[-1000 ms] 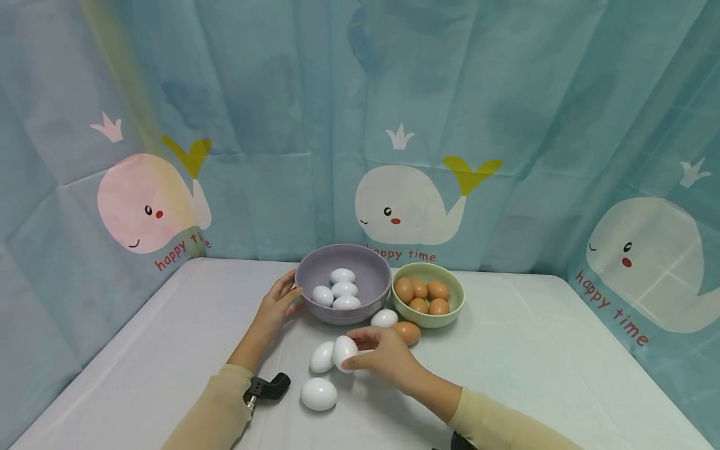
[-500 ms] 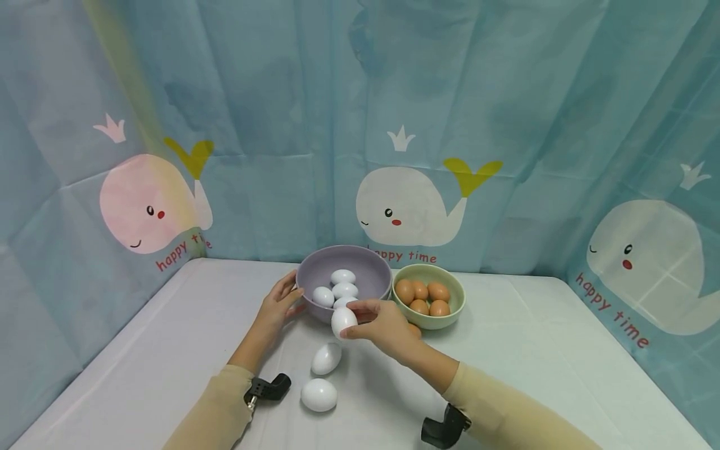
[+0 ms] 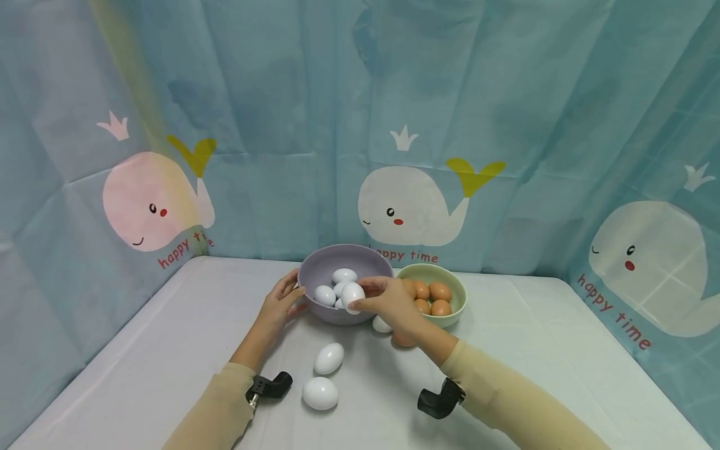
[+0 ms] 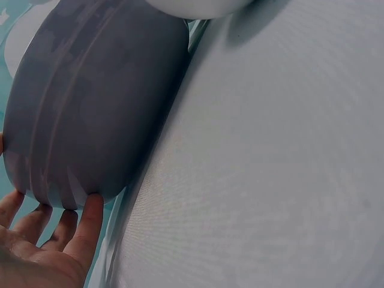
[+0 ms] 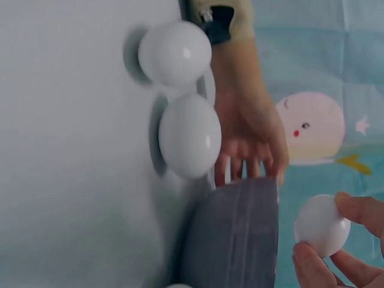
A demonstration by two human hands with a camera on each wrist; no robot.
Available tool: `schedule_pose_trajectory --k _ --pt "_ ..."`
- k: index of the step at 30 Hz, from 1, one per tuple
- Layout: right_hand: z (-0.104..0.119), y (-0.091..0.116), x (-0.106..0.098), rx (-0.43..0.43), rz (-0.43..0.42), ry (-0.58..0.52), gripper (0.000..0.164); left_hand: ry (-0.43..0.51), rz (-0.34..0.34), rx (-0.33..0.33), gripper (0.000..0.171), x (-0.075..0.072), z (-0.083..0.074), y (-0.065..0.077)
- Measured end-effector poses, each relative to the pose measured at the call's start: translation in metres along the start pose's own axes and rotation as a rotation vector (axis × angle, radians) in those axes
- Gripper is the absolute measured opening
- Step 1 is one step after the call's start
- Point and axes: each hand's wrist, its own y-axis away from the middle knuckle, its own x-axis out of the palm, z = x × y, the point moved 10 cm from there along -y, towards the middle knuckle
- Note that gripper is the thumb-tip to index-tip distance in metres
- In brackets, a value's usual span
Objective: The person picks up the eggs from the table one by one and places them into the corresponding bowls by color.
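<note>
My right hand (image 3: 394,306) pinches a white egg (image 3: 352,295) between thumb and fingertips, overlapping the front of the purple bowl (image 3: 332,319) in the head view. In the right wrist view this held egg (image 5: 322,225) is beside the bowl's rim. Several white eggs (image 3: 344,276) lie inside the bowl. Against its left side, my left hand (image 3: 278,303) rests spread fingertips (image 4: 91,207) on the outer wall, with the thumb at the rim. Two more white eggs lie on the table in front, one (image 3: 329,359) behind the other (image 3: 320,394).
A green bowl (image 3: 460,301) with several brown eggs (image 3: 440,291) stands right beside the purple one. A white egg (image 3: 381,324) and a brown egg (image 3: 402,340), both partly hidden by my right hand, lie before the bowls. A blue curtain (image 3: 270,206) hangs behind the white table (image 3: 506,356).
My right hand has lifted the white egg off the table and carried it away from me, up to the purple bowl. The egg beside it has turned slightly. My left hand stays at the bowl.
</note>
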Motion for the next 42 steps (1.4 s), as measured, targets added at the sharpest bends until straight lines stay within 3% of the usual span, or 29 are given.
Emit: schedule_pose_trajectory --k 7,21,28,36,42 --pt "0.000 -0.020 -0.009 0.027 -0.039 0.066 0.043 -0.005 -0.003 -0.003 0.061 0.001 0.001 -0.001" --pt "-0.012 -0.046 0.003 0.056 0.023 0.086 0.046 -0.003 -0.004 0.002 0.060 0.000 0.000 -0.001" --pt "-0.014 -0.058 0.008 0.061 0.022 0.124 0.044 -0.017 -0.001 0.002 0.060 0.000 0.001 0.000" --pt "-0.021 -0.067 0.013 0.130 0.010 0.198 0.043 -0.015 -0.017 -0.006 0.059 0.000 -0.002 0.002" --pt "-0.022 -0.072 0.016 0.117 0.000 0.212 0.044 -0.021 -0.021 -0.006 0.060 0.001 -0.003 0.002"
